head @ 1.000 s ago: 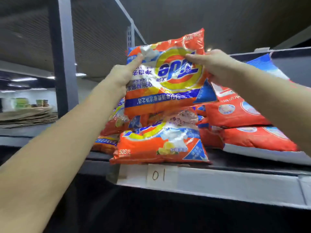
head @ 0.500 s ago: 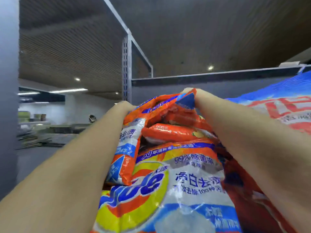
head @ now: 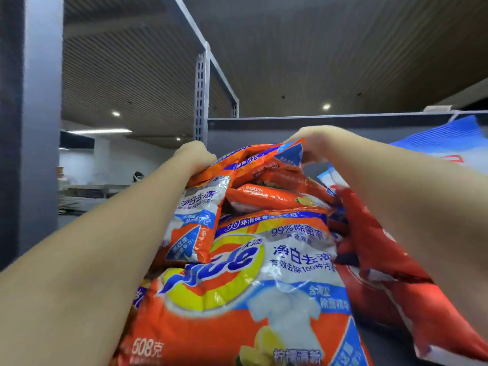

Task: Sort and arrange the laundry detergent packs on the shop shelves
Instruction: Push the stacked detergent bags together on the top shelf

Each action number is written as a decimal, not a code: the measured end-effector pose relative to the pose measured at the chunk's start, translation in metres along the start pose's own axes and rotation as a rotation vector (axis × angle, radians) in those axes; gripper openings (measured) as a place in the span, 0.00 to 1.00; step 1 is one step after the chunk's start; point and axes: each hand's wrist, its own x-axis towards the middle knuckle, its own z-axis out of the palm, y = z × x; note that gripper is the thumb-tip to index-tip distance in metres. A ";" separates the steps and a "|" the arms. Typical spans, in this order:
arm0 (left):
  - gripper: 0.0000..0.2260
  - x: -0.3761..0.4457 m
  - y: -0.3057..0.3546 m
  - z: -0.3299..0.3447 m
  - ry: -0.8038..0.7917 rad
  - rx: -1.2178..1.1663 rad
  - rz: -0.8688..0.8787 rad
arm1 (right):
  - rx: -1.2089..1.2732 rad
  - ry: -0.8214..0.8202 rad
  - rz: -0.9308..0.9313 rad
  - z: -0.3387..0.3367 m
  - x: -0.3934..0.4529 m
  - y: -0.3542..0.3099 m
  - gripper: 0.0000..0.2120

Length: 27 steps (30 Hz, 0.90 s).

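Nearest to us, filling the lower centre of the frame, lies a glossy orange plastic detergent pack (head: 237, 299) with a yellow and blue roundel, a white shirt picture and blue Chinese lettering; "508" is printed at its lower left corner. It rests face up on top of the heap. Touching its right side, a red plastic detergent pack with white trim (head: 390, 273) slopes down toward the lower right corner, partly under our right forearm.

Our two bare forearms reach in from the lower left and from the right edge, closing on the heap from both sides. Just beyond the near pack, a flatter orange pack marked "608" (head: 266, 198) lies across the pile at centre frame.

Above it, at the top of the heap, sits the crumpled orange and silver detergent pack (head: 232, 175), folded over and hanging down the left side. Our left hand (head: 194, 154) grips its upper left edge, the fingers clenched on the plastic. Our right hand (head: 314, 140) holds its upper right corner by the blue triangle, the fingers curled over the edge.

At the right edge, a blue striped pack (head: 443, 143) leans behind our right arm. Farther back stand the grey perforated shelf upright (head: 200, 96) and the grey shelf rail (head: 330, 118).
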 end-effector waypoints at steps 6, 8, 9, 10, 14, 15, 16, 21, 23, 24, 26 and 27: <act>0.16 -0.063 0.009 -0.027 0.067 -0.010 0.144 | -0.002 0.254 -0.087 -0.005 -0.054 -0.017 0.06; 0.16 -0.086 0.014 -0.038 0.097 0.005 0.187 | -0.028 0.344 -0.072 -0.011 -0.074 -0.023 0.04; 0.15 -0.099 0.016 -0.044 0.111 0.008 0.208 | -0.095 0.377 -0.075 -0.012 -0.083 -0.026 0.05; 0.15 -0.112 0.019 -0.049 0.128 0.008 0.227 | -0.168 0.408 -0.088 -0.011 -0.094 -0.029 0.09; 0.14 -0.170 0.029 -0.064 0.155 -0.023 0.296 | -0.467 0.441 -0.180 0.006 -0.154 -0.032 0.10; 0.14 -0.187 0.030 -0.065 0.155 -0.024 0.309 | -0.523 0.429 -0.188 0.011 -0.171 -0.029 0.09; 0.14 -0.205 0.031 -0.067 0.159 -0.025 0.328 | -0.563 0.429 -0.203 0.015 -0.187 -0.026 0.08; 0.14 -0.302 0.027 -0.067 0.192 -0.045 0.428 | -0.493 0.437 -0.266 0.038 -0.271 -0.002 0.13; 0.14 -0.341 0.021 -0.062 0.210 -0.052 0.488 | -0.380 0.421 -0.301 0.049 -0.312 0.009 0.13; 0.13 -0.361 0.017 -0.058 0.217 -0.071 0.515 | -0.314 0.415 -0.316 0.056 -0.333 0.016 0.12; 0.13 -0.401 0.006 -0.046 0.227 -0.141 0.558 | -0.205 0.404 -0.323 0.072 -0.377 0.031 0.12; 0.13 -0.421 0.001 -0.038 0.234 -0.176 0.580 | -0.165 0.399 -0.314 0.081 -0.397 0.041 0.11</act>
